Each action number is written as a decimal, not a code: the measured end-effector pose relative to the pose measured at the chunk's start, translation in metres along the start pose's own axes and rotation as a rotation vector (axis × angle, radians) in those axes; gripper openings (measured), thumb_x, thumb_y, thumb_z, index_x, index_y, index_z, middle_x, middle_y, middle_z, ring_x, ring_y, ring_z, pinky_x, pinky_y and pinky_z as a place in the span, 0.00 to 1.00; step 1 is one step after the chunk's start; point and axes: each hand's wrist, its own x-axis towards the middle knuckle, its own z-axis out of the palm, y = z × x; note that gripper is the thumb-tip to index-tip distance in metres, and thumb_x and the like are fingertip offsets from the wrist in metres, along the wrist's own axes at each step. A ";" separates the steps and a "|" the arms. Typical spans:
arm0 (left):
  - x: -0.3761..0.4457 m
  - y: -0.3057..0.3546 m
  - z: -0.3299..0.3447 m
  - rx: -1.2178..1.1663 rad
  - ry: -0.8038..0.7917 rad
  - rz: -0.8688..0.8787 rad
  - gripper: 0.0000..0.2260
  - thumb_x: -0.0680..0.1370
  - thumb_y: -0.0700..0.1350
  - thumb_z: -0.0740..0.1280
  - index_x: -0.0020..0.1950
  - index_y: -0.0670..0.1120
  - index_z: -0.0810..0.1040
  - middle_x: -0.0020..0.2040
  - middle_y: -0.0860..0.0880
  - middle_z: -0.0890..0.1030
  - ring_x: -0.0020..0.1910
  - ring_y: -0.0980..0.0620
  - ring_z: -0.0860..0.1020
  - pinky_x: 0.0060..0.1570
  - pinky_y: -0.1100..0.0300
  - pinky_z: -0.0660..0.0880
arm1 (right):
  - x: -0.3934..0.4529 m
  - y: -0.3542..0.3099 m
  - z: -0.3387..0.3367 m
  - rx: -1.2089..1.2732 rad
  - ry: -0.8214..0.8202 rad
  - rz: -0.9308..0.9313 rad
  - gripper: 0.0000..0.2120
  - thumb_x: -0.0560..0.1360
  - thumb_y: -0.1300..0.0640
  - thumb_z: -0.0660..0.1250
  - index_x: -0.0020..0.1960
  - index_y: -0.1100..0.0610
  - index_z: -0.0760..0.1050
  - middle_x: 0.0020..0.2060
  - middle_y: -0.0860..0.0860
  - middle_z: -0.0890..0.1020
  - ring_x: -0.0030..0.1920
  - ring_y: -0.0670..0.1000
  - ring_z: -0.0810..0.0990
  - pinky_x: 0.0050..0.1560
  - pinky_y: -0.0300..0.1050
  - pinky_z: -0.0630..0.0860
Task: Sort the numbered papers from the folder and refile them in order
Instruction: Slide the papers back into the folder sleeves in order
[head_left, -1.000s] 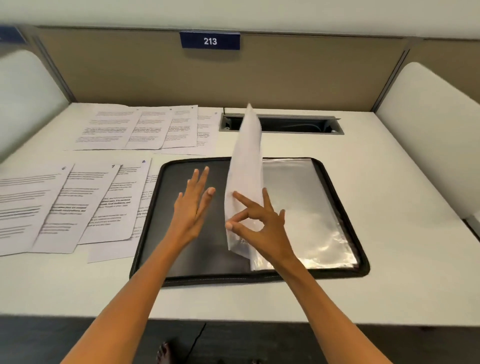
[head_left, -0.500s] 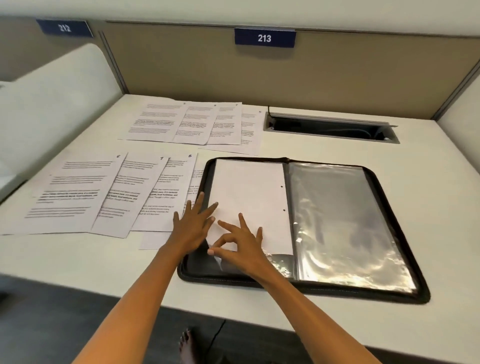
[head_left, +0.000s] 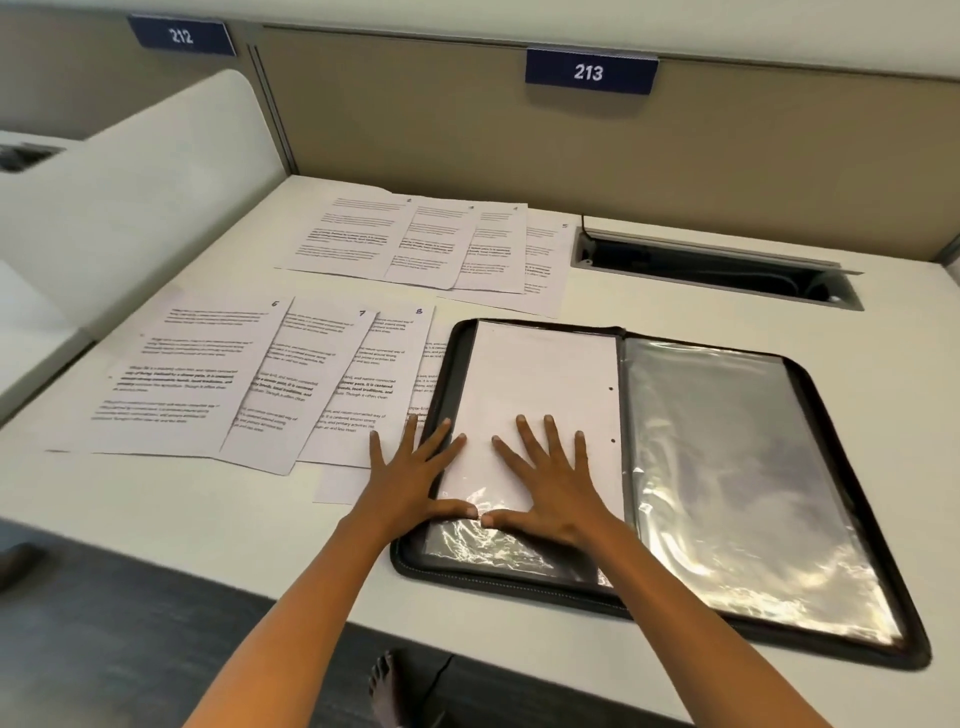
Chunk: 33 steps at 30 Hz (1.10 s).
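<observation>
Nearest the viewer, both hands are lying flat with fingers spread and gripping nothing. The left hand (head_left: 415, 480) is pressing across the left rim of the folder (head_left: 852, 540), fingertips partly on the sleeve. The right hand (head_left: 553, 480) is pressing squarely on the clear sleeve (head_left: 540, 379), where a white sheet, blank side up, is lying on the left half. The two thumbs are almost meeting at the sleeve's lower edge.

That sleeve is looking thin, glossy and floppy, so it will probably slide under a palm and crinkle if pinched hard; a light hold at its open edge or a corner seems best, with the other hand pinning it. The stack of empty sleeves (head_left: 737, 478) on the right half is shining and rippling, likely clingy and apt to lift several at once.

Just beside the folder's left rim, on the worktop (head_left: 197, 519), the near row of papers (head_left: 249, 379) is lying fanned and overlapping, numbered 6, 7 and 8, with another sheet tucked partly under the folder. These are light and limp, so each is best lifted by a free corner.

Farther back, the far row of papers (head_left: 415, 244) is waiting, also overlapped, with 2 and 5 legible.
</observation>
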 end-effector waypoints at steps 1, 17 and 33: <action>0.000 0.000 0.002 -0.014 0.005 0.005 0.55 0.51 0.83 0.34 0.75 0.60 0.39 0.72 0.58 0.32 0.73 0.47 0.32 0.65 0.33 0.34 | 0.000 0.001 0.001 -0.006 -0.011 0.001 0.53 0.57 0.17 0.41 0.75 0.40 0.33 0.74 0.49 0.29 0.72 0.57 0.25 0.69 0.65 0.27; 0.070 -0.116 -0.077 -0.342 0.386 -0.087 0.48 0.64 0.79 0.38 0.77 0.52 0.42 0.74 0.55 0.36 0.73 0.57 0.34 0.68 0.62 0.34 | 0.174 -0.049 -0.089 0.208 0.195 -0.068 0.39 0.71 0.30 0.56 0.76 0.48 0.56 0.77 0.52 0.51 0.77 0.54 0.42 0.74 0.50 0.42; 0.233 -0.291 -0.124 -0.396 0.580 -0.493 0.24 0.80 0.54 0.59 0.72 0.44 0.65 0.71 0.41 0.63 0.68 0.42 0.64 0.65 0.51 0.61 | 0.433 -0.081 -0.114 0.664 0.540 0.304 0.15 0.75 0.51 0.70 0.56 0.59 0.76 0.51 0.56 0.79 0.51 0.53 0.77 0.54 0.44 0.71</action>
